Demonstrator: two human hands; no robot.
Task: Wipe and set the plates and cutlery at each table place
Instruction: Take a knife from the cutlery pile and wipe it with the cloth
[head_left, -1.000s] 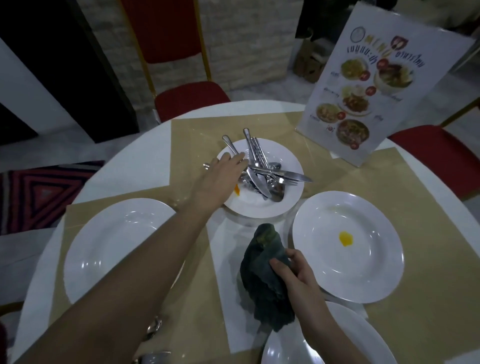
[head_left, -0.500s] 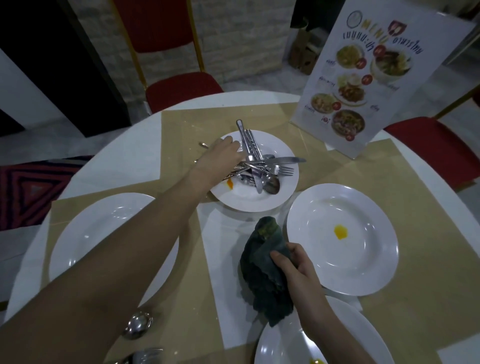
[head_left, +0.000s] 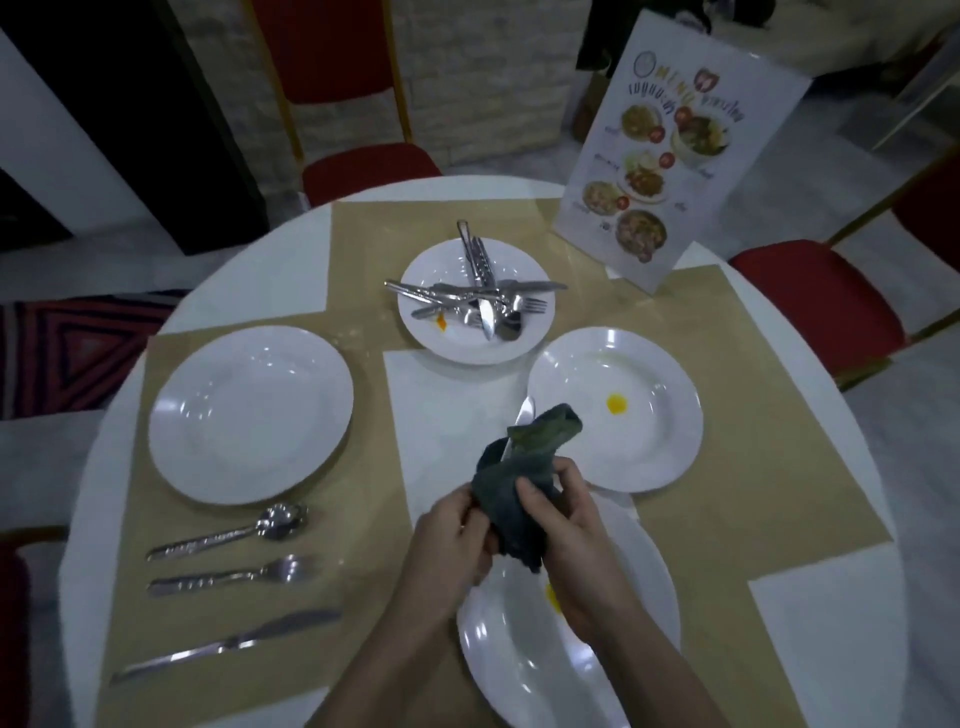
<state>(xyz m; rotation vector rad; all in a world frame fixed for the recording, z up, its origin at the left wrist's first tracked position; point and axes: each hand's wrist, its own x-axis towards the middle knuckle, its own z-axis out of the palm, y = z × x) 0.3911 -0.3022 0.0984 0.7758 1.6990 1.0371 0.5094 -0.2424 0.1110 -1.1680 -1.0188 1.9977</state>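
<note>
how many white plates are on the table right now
4: a clean plate at left, the far plate piled with cutlery, a yellow-spotted plate at right, and the nearest plate partly hidden under the hands.

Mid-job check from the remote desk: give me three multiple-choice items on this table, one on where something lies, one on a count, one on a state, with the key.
1. Where does the loose heap of silver cutlery lie?
A. on the far white plate
B. on the left white plate
C. on the red chair

2. How many cutlery pieces are laid out beside the clean white plate at the left?
A. one
B. three
C. five

3. What is the state of the white plate at the right?
A. clean
B. stacked with forks
C. marked with a yellow spot

Key: 1 A, the heap sits on the far white plate. 2 B, a spoon, a fork and a knife lie there. 3 C, a yellow spot shows near its middle.
</note>
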